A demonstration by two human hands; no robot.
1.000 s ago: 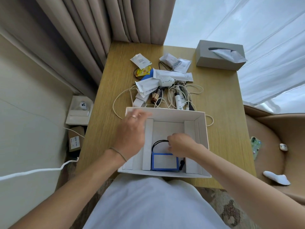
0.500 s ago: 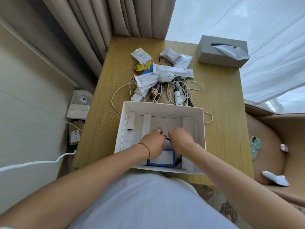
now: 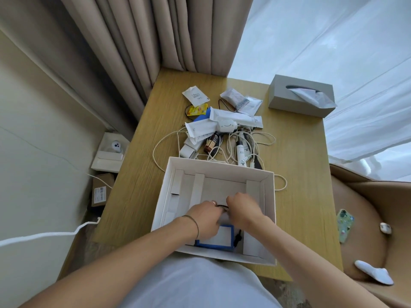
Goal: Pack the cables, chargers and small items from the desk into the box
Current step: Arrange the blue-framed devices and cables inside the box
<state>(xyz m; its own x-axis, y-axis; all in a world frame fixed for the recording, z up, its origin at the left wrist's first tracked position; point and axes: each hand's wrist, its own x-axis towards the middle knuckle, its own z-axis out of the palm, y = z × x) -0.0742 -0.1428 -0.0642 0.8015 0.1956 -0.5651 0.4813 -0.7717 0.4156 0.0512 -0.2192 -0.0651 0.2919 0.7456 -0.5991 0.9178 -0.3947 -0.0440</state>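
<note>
An open white box (image 3: 269, 210) with cardboard dividers sits at the desk's near edge. Both hands are inside it, close together. My left hand (image 3: 205, 220) and my right hand (image 3: 242, 211) pinch a thin black cable (image 3: 221, 206) between them, above a blue-framed white item (image 3: 219, 237) lying in the box's near middle. A black cable end (image 3: 237, 237) lies beside that item. Beyond the box lies a pile of white cables (image 3: 260, 138), white packets (image 3: 235, 117), a white charger (image 3: 225, 125), a small brown bottle (image 3: 211, 142), a white tube (image 3: 241, 154) and a yellow packet (image 3: 198, 110).
A grey tissue box (image 3: 300, 97) stands at the desk's far right. Curtains hang behind. Left of the desk, on the floor, are a white box (image 3: 109, 155) and a cardboard carton (image 3: 101, 190). On the brown seat at right lie a phone (image 3: 344, 225) and a white sock (image 3: 373, 272).
My left hand came off the box's far-left rim and went down inside to meet my right hand. Both now grip the black cable over the blue-framed item.
</note>
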